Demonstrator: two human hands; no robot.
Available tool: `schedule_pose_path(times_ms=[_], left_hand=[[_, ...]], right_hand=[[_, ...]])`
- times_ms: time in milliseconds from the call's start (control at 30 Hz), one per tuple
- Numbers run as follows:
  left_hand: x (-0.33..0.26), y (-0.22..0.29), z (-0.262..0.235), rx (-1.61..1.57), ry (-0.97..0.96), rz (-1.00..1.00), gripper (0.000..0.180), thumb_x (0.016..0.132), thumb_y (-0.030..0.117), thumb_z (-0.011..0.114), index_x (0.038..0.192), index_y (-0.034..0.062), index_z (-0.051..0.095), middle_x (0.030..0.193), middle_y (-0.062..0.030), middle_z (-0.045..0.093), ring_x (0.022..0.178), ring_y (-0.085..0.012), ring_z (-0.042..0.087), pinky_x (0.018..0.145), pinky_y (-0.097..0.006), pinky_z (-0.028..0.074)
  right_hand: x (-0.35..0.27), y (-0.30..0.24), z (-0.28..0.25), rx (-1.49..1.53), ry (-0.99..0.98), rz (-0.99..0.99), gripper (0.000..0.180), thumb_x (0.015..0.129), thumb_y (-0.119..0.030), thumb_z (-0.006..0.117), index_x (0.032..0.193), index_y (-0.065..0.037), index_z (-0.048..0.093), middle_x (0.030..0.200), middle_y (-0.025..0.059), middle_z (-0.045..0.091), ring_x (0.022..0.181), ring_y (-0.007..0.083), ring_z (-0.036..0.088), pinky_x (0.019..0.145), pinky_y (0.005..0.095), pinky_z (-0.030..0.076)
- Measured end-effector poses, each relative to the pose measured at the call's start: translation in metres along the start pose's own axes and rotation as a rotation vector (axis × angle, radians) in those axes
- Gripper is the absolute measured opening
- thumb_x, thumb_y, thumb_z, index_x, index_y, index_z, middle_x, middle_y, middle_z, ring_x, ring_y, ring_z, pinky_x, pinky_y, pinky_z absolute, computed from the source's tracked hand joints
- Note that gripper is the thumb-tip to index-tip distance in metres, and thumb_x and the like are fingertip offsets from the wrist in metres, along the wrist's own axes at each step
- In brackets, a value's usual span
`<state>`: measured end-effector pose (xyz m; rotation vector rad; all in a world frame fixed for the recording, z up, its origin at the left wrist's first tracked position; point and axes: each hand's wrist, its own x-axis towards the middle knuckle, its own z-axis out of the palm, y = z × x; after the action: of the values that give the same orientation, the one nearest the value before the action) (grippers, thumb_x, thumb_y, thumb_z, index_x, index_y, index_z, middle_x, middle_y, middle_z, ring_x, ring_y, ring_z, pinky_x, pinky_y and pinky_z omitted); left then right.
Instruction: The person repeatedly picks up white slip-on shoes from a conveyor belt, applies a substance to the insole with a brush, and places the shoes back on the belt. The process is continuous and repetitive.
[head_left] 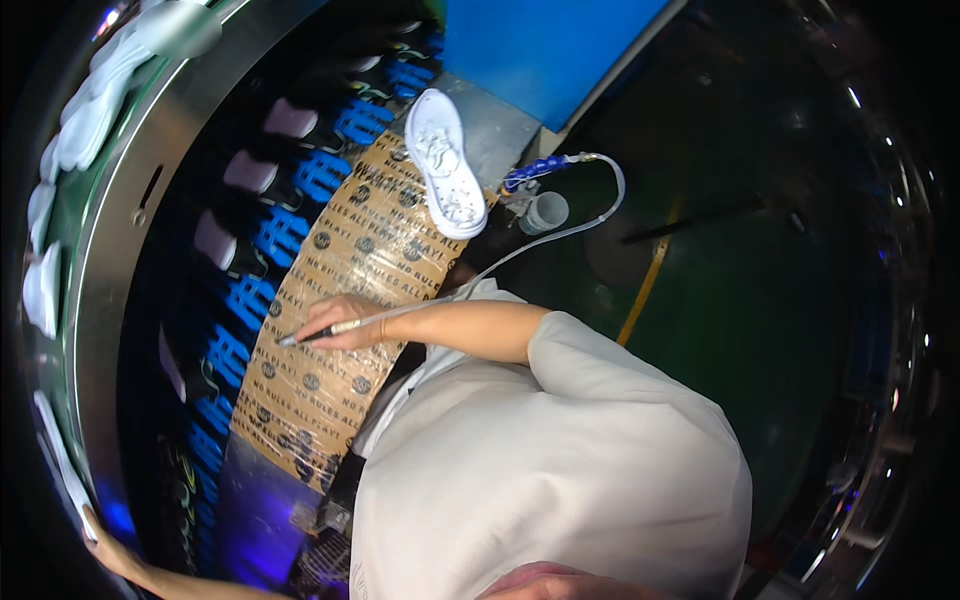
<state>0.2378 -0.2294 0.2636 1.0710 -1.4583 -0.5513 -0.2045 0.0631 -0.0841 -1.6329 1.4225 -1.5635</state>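
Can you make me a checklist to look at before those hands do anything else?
1. Tool in grip: ok, the right hand holds the pen-like tool.
2. Tool tip off the cardboard: cannot tell, the view is from above.
3. Hose free of sharp kinks: ok, the part in view curves smoothly.
4. White shoe sole beside the tool: not ok, it lies apart, at the cardboard's far end.
5. Left hand firm on the white piece: cannot tell, too small.
6. Something in the cup: cannot tell.

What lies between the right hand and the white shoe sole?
Only the printed brown cardboard shows between the right hand and the white shoe sole, seen in the head view.
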Motion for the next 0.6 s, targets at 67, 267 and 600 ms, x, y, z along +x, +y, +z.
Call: schedule_pose_path(times_ms=[67,267,600], left_hand=[[-0.017,0.004,-0.021,-0.237,-0.009,-0.067,0.053,0.105,0.022,0.056,0.142,-0.0156,0.051,0.147,-0.0321,0.050,0.139,-0.0408,0.048,0.119,-0.060,0.039],[-0.143,-0.037,0.027,-0.979,0.231,-0.335,0.072,0.082,0.028,0.060,0.138,-0.0161,0.049,0.138,-0.0343,0.056,0.123,-0.0479,0.060,0.107,-0.067,0.049],[-0.382,-0.022,0.172,-1.174,-0.382,-1.329,0.090,0.102,0.075,0.010,0.142,0.0077,0.054,0.119,-0.0234,0.067,0.105,-0.0371,0.070,0.091,-0.059,0.060]], right_hand=[[-0.001,-0.001,0.000,0.022,-0.007,0.031,0.029,0.089,-0.013,0.079,0.118,-0.014,0.079,0.096,0.0048,0.072,0.085,0.0204,0.069,0.074,0.0328,0.055],[0.009,-0.025,-0.012,0.455,0.095,0.438,0.022,0.094,-0.011,0.071,0.114,-0.007,0.079,0.090,0.0020,0.075,0.079,0.0090,0.065,0.071,0.0264,0.053],[0.036,-0.117,-0.032,0.452,-0.054,0.314,0.024,0.093,-0.010,0.070,0.114,-0.001,0.075,0.104,0.0052,0.075,0.088,0.0118,0.065,0.083,0.0275,0.053]])
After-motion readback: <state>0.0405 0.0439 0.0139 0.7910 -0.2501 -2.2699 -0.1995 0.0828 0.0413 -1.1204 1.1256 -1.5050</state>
